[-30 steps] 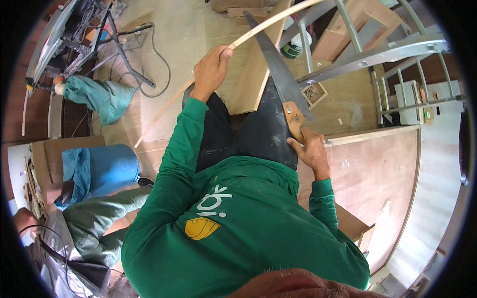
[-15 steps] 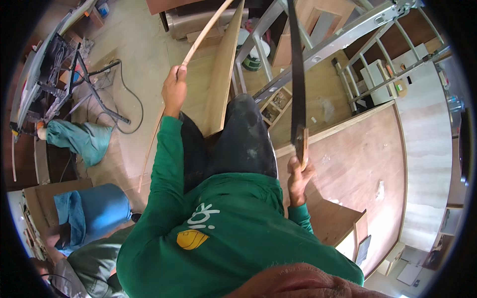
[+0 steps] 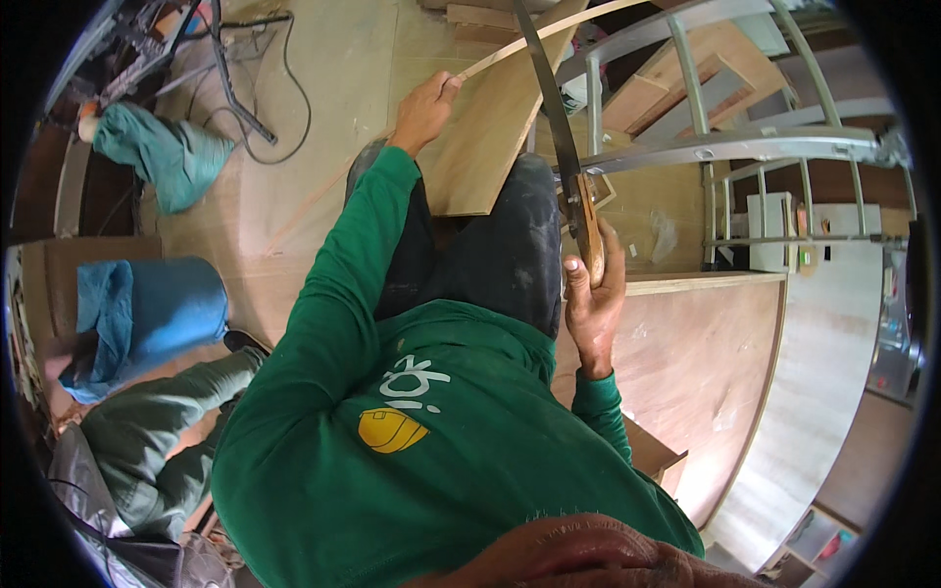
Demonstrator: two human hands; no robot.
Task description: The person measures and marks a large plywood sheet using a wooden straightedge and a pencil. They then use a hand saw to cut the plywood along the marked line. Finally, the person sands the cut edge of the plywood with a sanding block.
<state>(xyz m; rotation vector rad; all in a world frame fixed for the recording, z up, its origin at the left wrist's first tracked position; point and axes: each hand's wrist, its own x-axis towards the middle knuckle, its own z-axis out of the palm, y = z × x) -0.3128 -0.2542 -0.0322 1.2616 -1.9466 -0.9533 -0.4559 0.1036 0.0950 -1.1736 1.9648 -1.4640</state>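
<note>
My left hand is closed around a long thin wooden strip, which runs out to the upper right and trails back behind the wrist. In my right hand is a handsaw, its wooden handle against the palm and fingers, its dark blade pointing up and away. The blade crosses in front of the strip; whether they touch I cannot tell. Between my knees a plywood board leans lengthwise, its near end close to my lap.
An aluminium ladder lies across the upper right. Beside it is a low plywood-topped surface. At left are a cable, a green cloth and a blue wrapped bundle. Another person's leg shows at lower left.
My view has turned. The strip now slants across to the right, and the saw has tilted left so its blade crosses it. My left hand has come nearer the board.
</note>
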